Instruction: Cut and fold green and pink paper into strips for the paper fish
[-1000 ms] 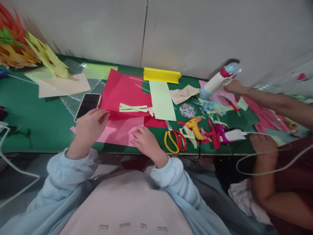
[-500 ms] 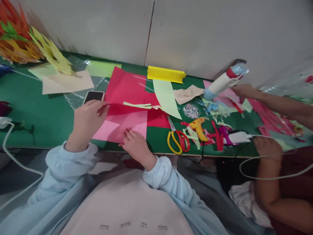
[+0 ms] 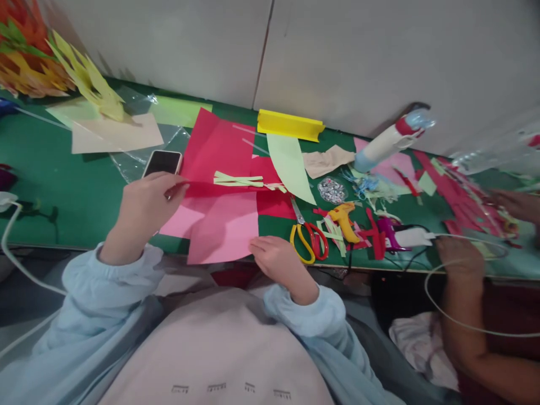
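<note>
My left hand [image 3: 147, 211] is closed in a pinch on the raised edge of the red paper [image 3: 221, 149]. In front of that edge lies pink paper [image 3: 225, 233], its near side reaching the table's front edge. My right hand [image 3: 278, 259] has its fingers pressed together at the pink paper's lower right corner; the thumb is mostly hidden. Pale green paper strips [image 3: 238, 180] rest on the red paper. A phone [image 3: 164, 163] lies just beyond my left hand. Scissors with yellow and red handles [image 3: 310, 242] are right of my right hand.
A yellow glue gun [image 3: 346, 220] lies among paper scraps. Behind are a bent yellow piece [image 3: 291, 125], a curved pale green paper [image 3: 289, 163], a dish of beads [image 3: 332, 190] and a tilted bottle [image 3: 392, 140]. A co-worker's arm [image 3: 462, 292] rests at the right.
My right hand has moved right, from on the pink paper to its corner. The pink paper now extends nearer to me. The co-worker's far hand has moved right, away from the bottle.
</note>
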Action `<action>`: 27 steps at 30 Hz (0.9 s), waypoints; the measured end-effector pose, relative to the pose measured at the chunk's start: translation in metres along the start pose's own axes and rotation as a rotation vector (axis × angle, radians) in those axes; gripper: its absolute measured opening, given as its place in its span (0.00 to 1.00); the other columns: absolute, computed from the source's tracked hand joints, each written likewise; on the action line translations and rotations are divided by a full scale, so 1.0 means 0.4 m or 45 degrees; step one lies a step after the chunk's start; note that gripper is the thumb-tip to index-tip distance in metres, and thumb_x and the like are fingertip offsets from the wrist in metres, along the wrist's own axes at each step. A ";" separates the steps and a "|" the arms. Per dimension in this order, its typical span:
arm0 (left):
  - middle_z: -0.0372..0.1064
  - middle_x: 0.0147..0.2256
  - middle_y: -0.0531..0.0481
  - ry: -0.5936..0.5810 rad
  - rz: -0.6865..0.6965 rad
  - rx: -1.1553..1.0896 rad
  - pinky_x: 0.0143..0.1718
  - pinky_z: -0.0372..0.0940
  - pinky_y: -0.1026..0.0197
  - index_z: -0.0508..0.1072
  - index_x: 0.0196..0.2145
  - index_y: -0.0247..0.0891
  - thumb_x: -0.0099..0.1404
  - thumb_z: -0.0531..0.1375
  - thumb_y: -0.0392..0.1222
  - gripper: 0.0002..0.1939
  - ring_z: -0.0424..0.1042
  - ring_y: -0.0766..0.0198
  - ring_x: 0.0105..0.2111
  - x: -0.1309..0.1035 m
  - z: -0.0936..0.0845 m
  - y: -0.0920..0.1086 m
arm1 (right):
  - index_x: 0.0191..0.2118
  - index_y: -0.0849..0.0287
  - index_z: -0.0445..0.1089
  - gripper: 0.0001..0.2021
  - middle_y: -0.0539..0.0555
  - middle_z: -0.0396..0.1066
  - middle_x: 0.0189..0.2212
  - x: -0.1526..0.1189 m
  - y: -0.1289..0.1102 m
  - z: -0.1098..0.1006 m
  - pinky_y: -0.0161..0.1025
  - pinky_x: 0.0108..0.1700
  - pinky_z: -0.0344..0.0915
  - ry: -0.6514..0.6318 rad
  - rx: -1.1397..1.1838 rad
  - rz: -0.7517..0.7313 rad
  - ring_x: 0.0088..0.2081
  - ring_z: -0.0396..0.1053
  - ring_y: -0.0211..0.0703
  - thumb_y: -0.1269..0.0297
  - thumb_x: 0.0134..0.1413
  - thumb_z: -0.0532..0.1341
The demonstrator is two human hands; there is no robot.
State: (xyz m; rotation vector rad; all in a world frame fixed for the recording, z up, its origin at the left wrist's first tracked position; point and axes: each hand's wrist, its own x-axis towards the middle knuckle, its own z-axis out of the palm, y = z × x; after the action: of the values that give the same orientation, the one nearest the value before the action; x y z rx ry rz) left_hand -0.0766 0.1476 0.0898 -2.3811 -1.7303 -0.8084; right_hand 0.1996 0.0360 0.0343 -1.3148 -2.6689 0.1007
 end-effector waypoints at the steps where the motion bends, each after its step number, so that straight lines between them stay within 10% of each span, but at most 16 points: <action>1: 0.80 0.37 0.48 -0.011 -0.004 0.003 0.30 0.63 0.60 0.80 0.41 0.41 0.67 0.55 0.45 0.14 0.76 0.60 0.33 -0.004 -0.002 -0.001 | 0.41 0.62 0.76 0.10 0.59 0.78 0.43 -0.023 0.012 -0.004 0.41 0.48 0.71 0.025 0.020 0.005 0.44 0.75 0.44 0.75 0.61 0.57; 12: 0.80 0.37 0.48 -0.068 -0.039 0.072 0.29 0.61 0.60 0.79 0.41 0.41 0.66 0.56 0.45 0.14 0.77 0.58 0.34 -0.032 0.001 -0.015 | 0.42 0.57 0.80 0.16 0.54 0.79 0.45 -0.211 0.082 -0.042 0.46 0.54 0.75 0.264 0.248 0.221 0.49 0.76 0.44 0.78 0.58 0.55; 27: 0.78 0.32 0.47 -0.162 -0.216 0.164 0.28 0.57 0.60 0.78 0.39 0.41 0.64 0.56 0.48 0.14 0.75 0.54 0.35 -0.037 0.004 -0.024 | 0.37 0.55 0.79 0.16 0.52 0.80 0.40 -0.230 0.082 -0.070 0.43 0.51 0.76 0.570 0.535 0.345 0.45 0.78 0.42 0.78 0.54 0.56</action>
State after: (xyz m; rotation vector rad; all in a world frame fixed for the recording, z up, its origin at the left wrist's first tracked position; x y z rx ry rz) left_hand -0.0878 0.1390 0.0794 -2.2712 -1.9895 -0.5545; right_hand 0.2851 -0.0173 0.0466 -1.3528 -1.9593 0.3356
